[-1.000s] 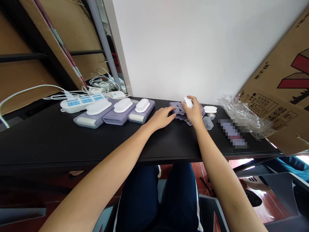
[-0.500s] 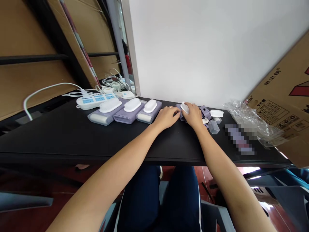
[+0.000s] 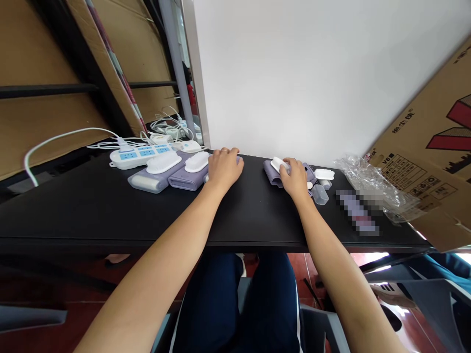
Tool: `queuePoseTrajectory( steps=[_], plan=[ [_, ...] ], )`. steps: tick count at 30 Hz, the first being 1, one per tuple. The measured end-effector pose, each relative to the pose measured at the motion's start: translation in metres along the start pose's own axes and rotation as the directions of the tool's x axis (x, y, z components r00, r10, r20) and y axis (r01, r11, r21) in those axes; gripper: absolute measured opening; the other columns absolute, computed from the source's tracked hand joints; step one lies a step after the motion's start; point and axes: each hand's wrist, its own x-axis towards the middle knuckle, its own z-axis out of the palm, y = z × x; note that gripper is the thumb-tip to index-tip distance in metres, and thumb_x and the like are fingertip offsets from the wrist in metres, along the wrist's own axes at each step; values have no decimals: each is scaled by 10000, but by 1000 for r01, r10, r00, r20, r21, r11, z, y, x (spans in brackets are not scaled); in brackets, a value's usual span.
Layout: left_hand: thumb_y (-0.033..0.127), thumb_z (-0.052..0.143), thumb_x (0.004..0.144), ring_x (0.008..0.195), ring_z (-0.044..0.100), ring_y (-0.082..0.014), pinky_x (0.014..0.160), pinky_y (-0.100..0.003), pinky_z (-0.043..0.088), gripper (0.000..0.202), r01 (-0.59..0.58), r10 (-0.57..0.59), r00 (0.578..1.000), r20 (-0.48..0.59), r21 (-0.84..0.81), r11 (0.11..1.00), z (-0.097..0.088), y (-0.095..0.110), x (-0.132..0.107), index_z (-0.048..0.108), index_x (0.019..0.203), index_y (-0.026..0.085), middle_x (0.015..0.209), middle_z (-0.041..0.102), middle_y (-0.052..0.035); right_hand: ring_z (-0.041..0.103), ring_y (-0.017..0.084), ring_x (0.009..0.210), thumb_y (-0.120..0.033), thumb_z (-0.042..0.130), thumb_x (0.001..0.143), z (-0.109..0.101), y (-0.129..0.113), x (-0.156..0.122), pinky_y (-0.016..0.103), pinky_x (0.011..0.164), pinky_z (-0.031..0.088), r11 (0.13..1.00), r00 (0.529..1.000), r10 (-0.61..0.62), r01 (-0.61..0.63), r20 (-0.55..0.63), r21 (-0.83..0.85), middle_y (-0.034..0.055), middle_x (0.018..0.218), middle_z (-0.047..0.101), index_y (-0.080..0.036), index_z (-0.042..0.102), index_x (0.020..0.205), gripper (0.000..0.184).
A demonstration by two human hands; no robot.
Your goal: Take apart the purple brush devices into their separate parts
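Note:
My left hand (image 3: 225,169) is curled over the rightmost purple case (image 3: 240,159) of the row, hiding most of it and any white piece on top. To its left lie two more purple cases (image 3: 183,178), each bearing a white oval piece (image 3: 196,162); the far-left one has a translucent end cap (image 3: 145,182). My right hand (image 3: 294,175) has thumb and fingers closed round another white oval piece (image 3: 278,164), resting on a rolled purple item (image 3: 271,172). Beside that hand are a clear plastic cap (image 3: 320,194) and a white piece (image 3: 324,174).
A white power strip (image 3: 142,156) with tangled cables stands at the back left. Clear plastic wrap (image 3: 371,184) and a printed cardboard box (image 3: 415,162) take up the right side. The white wall (image 3: 287,78) rises behind the black table (image 3: 253,215). A blurred-out flat item (image 3: 356,212) lies right.
My left hand has moved left, from beside my right hand onto the rightmost purple case. My right hand stays at the white oval piece, and more of the rolled purple item shows.

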Motion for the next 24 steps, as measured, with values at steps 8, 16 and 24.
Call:
queuePoseTrajectory(
  steps=[8, 16, 24],
  plan=[
    [344, 513, 1034, 1378, 567, -444, 1183, -536, 431, 494, 75, -77, 997, -11, -140, 987, 3, -1, 1, 683, 1443, 126, 1435, 655, -252, 651, 332, 1228, -340, 494, 988, -3, -3, -3, 532, 1105, 495, 997, 996, 2, 5, -88, 83, 159, 1251, 720, -216, 715, 1226, 348],
    [315, 548, 1011, 1246, 676, -333, 1126, -451, 492, 314, 154, -167, 986, 13, -455, 877, 8, -4, 12, 743, 1230, 201, 1232, 748, -153, 667, 315, 1175, -302, 503, 999, -4, -23, -16, 507, 1081, 527, 980, 985, -153, 162, -84, 115, 144, 1221, 711, -208, 712, 1249, 339],
    [424, 570, 1004, 1480, 558, -349, 1250, -462, 415, 636, 356, -319, 932, 171, -590, 725, 37, 7, 5, 506, 1588, 181, 1591, 535, -236, 591, 350, 1420, -481, 630, 998, 13, -65, -50, 501, 1092, 573, 964, 921, -259, 228, 291, 137, 181, 1565, 538, -231, 428, 1654, 731]
  ],
)
